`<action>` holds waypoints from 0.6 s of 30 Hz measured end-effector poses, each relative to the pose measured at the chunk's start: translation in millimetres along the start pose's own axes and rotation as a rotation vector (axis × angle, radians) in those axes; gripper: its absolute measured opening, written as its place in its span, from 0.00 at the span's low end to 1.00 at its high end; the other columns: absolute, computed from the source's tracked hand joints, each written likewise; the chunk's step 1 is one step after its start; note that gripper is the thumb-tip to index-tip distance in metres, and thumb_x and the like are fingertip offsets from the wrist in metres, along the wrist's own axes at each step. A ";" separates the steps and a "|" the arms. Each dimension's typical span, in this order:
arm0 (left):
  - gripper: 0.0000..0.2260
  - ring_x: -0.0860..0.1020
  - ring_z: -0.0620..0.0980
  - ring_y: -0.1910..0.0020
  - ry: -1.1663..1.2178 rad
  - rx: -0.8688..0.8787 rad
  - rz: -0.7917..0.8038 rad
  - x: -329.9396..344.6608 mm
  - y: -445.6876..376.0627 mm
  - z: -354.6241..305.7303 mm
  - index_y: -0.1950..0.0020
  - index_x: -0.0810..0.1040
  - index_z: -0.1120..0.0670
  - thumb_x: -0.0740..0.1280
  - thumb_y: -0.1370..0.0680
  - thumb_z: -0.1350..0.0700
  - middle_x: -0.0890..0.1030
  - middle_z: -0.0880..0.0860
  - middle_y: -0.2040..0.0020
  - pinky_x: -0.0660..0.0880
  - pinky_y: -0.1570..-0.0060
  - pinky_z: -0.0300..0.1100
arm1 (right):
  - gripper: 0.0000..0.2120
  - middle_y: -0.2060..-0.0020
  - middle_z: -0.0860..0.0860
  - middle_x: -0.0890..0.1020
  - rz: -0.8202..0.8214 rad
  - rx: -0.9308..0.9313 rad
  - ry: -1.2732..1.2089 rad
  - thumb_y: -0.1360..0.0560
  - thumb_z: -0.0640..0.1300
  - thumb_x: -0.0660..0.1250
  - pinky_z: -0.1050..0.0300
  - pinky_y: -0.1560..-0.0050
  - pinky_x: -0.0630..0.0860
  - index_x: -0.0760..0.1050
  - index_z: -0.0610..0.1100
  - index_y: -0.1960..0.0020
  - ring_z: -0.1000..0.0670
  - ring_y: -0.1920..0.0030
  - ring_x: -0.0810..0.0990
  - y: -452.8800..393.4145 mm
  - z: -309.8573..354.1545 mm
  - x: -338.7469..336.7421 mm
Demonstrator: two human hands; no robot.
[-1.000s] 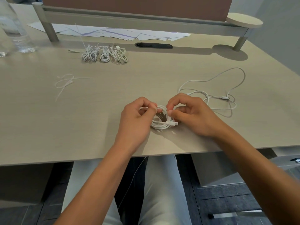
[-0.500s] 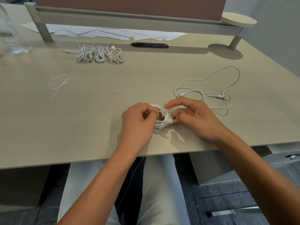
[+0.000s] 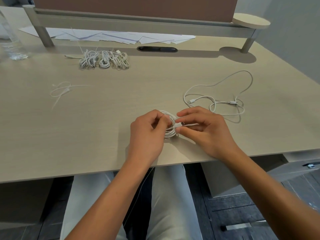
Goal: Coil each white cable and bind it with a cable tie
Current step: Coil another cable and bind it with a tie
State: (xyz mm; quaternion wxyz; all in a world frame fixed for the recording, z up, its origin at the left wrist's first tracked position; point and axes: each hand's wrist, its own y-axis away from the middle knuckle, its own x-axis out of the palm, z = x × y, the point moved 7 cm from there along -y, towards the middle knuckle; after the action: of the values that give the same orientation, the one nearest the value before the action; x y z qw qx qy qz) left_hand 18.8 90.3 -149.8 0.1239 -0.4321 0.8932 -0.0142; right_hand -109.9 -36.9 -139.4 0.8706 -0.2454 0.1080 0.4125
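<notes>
A small coil of white cable (image 3: 170,129) rests on the desk (image 3: 103,118) near its front edge, between both hands. My left hand (image 3: 147,134) pinches the coil's left side. My right hand (image 3: 206,129) holds the coil's right side, thumb and forefinger around the plug end and a thin white strip that points right. A loose, uncoiled white cable (image 3: 223,101) sprawls just right of my hands. Several bound coils (image 3: 103,59) lie in a row at the back. Loose cable ties (image 3: 60,90) lie at the left.
A clear water bottle (image 3: 10,44) stands at the far left. Scattered papers (image 3: 121,37) lie under a raised shelf (image 3: 138,23) at the back. A dark cable slot (image 3: 156,49) sits behind the bound coils. The desk's front edge runs just under my wrists.
Both hands stayed on the coil and shifted their grip. The right thumb and forefinger now pinch the plug end on the coil's right side, and the coil looks more squeezed together.
</notes>
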 end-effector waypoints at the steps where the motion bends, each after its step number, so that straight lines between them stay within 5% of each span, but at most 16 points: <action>1: 0.09 0.85 0.45 0.60 0.005 0.000 -0.005 -0.5 0.0 0.0 0.59 0.85 0.53 0.70 0.20 0.59 0.86 0.46 0.62 0.81 0.52 0.47 | 0.11 0.48 0.49 0.84 -0.001 -0.009 0.056 0.29 0.38 0.81 0.59 0.50 0.82 0.88 0.44 0.47 0.49 0.53 0.86 0.7 0.9 -0.3; 7: 0.09 0.84 0.45 0.60 -0.032 0.007 0.015 1.9 -0.5 2.4 0.60 0.85 0.52 0.70 0.20 0.59 0.85 0.45 0.64 0.81 0.52 0.49 | 0.09 0.62 0.55 0.84 -0.017 0.011 0.236 0.30 0.45 0.83 0.48 0.59 0.79 0.87 0.50 0.52 0.50 0.63 0.81 9.7 3.9 2.2; 14: 0.09 0.82 0.40 0.61 -0.086 0.060 -0.026 1.2 3.8 -1.4 0.60 0.86 0.51 0.71 0.22 0.59 0.84 0.44 0.63 0.76 0.57 0.36 | 0.09 0.66 0.58 0.84 -0.172 0.172 0.350 0.31 0.49 0.82 0.62 0.59 0.77 0.82 0.52 0.61 0.57 0.63 0.82 18.2 4.8 -2.5; 18: 0.06 0.73 0.41 0.51 -0.295 0.193 -0.041 1.0 3.5 -5.1 0.57 0.86 0.48 0.71 0.22 0.56 0.81 0.42 0.54 0.67 0.55 0.28 | 0.07 0.66 0.58 0.85 -0.211 0.286 0.256 0.31 0.48 0.81 0.67 0.61 0.76 0.83 0.50 0.61 0.58 0.64 0.82 21.6 0.6 -2.3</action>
State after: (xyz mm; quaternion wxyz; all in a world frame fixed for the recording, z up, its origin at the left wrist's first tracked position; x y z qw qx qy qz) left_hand 14.3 91.3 -145.5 0.2941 -0.4337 0.8508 -0.0387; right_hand -128.1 -26.5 -145.3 0.9140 -0.1797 0.2487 0.2653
